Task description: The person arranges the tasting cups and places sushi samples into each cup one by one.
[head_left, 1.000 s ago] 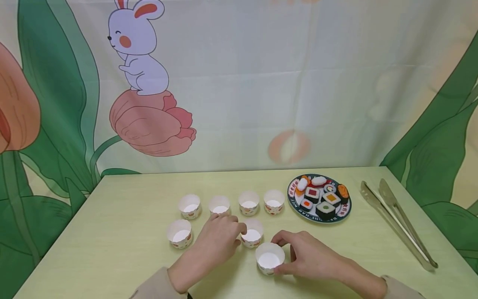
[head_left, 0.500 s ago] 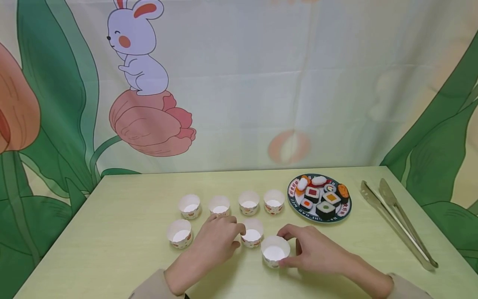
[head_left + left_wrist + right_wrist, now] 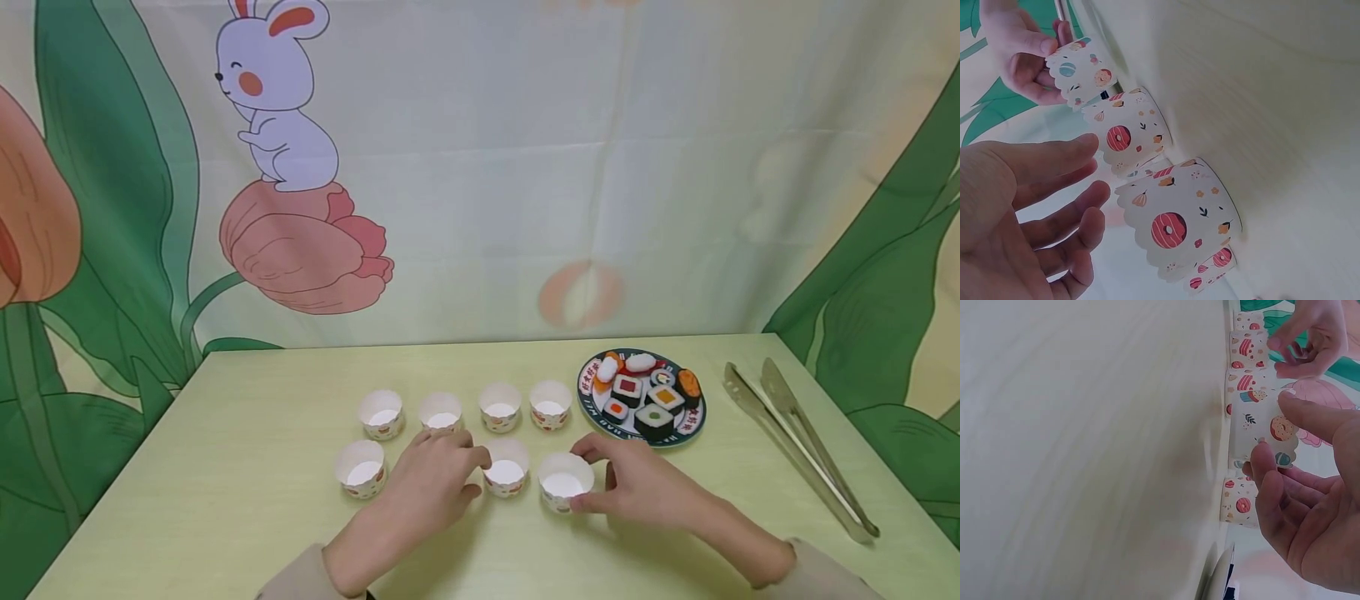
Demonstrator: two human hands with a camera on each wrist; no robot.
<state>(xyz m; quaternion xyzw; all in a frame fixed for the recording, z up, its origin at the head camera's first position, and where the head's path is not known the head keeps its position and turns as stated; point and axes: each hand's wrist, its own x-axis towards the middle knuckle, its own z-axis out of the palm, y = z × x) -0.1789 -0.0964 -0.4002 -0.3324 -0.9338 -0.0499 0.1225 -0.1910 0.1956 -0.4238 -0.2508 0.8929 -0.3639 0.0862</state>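
My right hand [image 3: 648, 487] pinches a white paper baking cup [image 3: 557, 500] by its side, thumb on the near wall and fingers at the far wall. In the right wrist view this cup [image 3: 1257, 425] shows a scalloped edge and printed doughnuts. My left hand [image 3: 427, 483] has its fingers loosely bent and holds nothing. Its fingertips are beside another baking cup [image 3: 506, 477], just left of the held one. In the left wrist view a large-looking cup [image 3: 1179, 219] stands in front of those fingers. One more cup [image 3: 362, 471] stands left of the left hand.
Behind the hands runs a row of several baking cups [image 3: 499, 410]. A round plate [image 3: 591, 408] with toy sushi lies at the back right. Metal tongs [image 3: 795, 450] rest near the table's right side. A printed cloth [image 3: 480, 192] hangs behind the table [image 3: 247, 467].
My right hand has moved the pinched baking cup away from me and to the right, into line with the front cups. The left hand has barely shifted.
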